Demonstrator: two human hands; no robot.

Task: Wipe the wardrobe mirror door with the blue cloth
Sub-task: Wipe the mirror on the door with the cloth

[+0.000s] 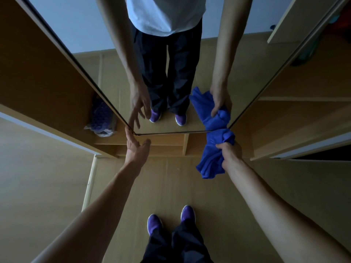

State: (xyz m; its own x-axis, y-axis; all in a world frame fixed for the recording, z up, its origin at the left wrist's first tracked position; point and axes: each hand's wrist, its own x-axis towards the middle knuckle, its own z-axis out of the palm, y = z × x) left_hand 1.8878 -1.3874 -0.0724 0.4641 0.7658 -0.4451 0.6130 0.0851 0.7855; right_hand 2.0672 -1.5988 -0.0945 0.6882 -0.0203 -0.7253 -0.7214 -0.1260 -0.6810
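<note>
The wardrobe mirror door (191, 73) fills the upper middle of the head view and reflects my arms, legs and shoes. A bunched blue cloth (214, 154) is pressed against the mirror's bottom right corner, and its lower part hangs down. My right hand (228, 151) grips the cloth there. At the bottom left corner of the mirror my left hand (135, 147) is spread, its fingertips touching the door's left edge and the thumb held apart.
Open wooden wardrobe compartments (47, 76) flank the mirror on both sides. A plastic bag with a purple item (101, 118) lies in the left compartment. Low wooden shelves (167, 145) sit under the mirror. My purple shoes (171, 219) stand on the wooden floor.
</note>
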